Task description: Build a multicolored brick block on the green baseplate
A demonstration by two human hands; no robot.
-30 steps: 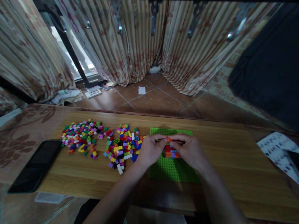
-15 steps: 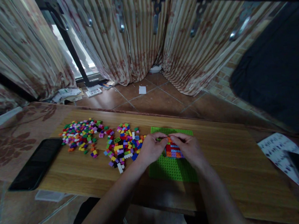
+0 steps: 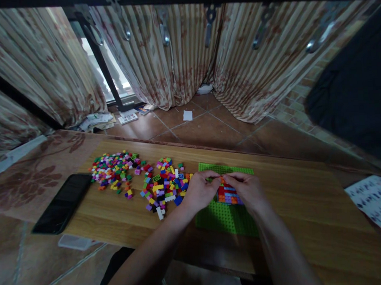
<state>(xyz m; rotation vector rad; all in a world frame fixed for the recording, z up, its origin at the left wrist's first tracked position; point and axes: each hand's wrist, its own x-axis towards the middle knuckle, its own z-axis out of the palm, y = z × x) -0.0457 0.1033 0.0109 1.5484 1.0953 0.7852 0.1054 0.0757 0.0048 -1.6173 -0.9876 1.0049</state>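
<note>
A green baseplate (image 3: 224,218) lies on the wooden table (image 3: 294,205) in front of me. A small block of red, orange and purple bricks (image 3: 227,195) is stuck on it. My left hand (image 3: 201,191) and my right hand (image 3: 248,189) meet over the far side of that block, fingers pinched together on a small orange brick (image 3: 223,180) at its top edge. Two heaps of loose coloured bricks lie to the left: a near heap (image 3: 164,187) beside my left hand and a far heap (image 3: 114,168).
A black phone (image 3: 63,202) lies at the table's left end. A printed paper sheet (image 3: 374,200) sits at the right edge. Beyond the table are a tiled floor, striped curtains and papers by the window. A dark cloth hangs at the right.
Both hands stay pinched over the brick block. The camera has shifted, so the scene sits slightly further right in view. The hands have barely moved.
</note>
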